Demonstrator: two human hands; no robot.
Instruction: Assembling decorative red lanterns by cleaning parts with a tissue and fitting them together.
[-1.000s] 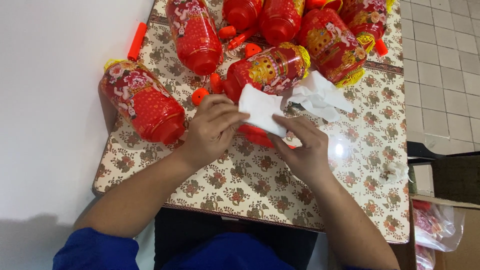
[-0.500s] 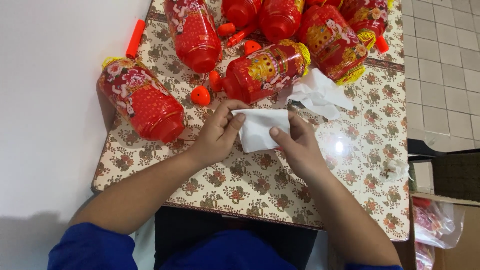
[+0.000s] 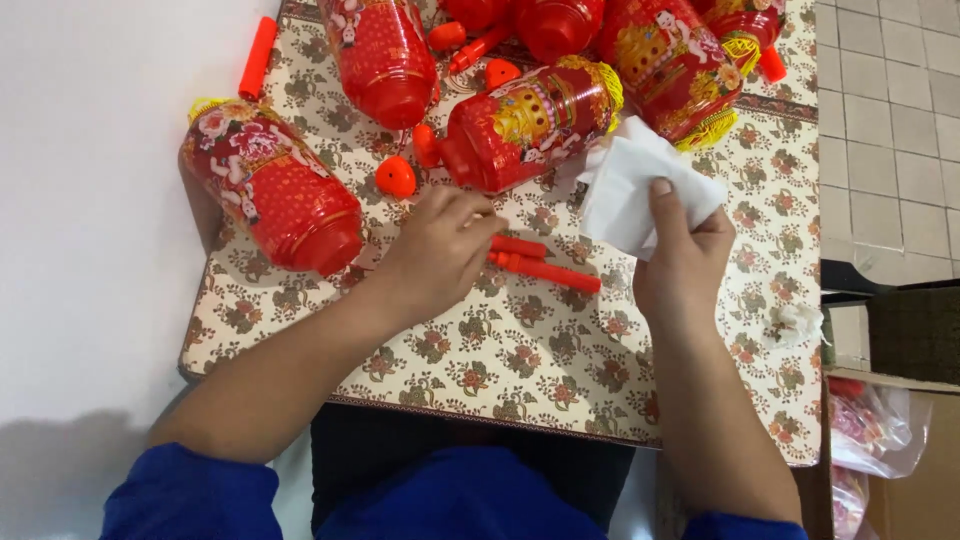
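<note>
The left hand (image 3: 440,250) rests on the tabletop (image 3: 520,350), its fingers curled together and pinching the end of a red stick (image 3: 545,268) that lies flat just right of it. The right hand (image 3: 680,270) is raised a little further right, thumb and fingers pinching a white tissue (image 3: 625,180) near its lower edge. Since the tissue is held only at one edge, it could probably sag or slip free. The stick, gripped at its very end, might roll or swing into the lantern (image 3: 530,125) lying just behind it. More lanterns crowd the far side, one (image 3: 270,195) sits at the left edge, and small orange caps (image 3: 396,176) lie loose between them, easy to knock off. A crumpled scrap (image 3: 795,322) sits near the right edge.
</note>
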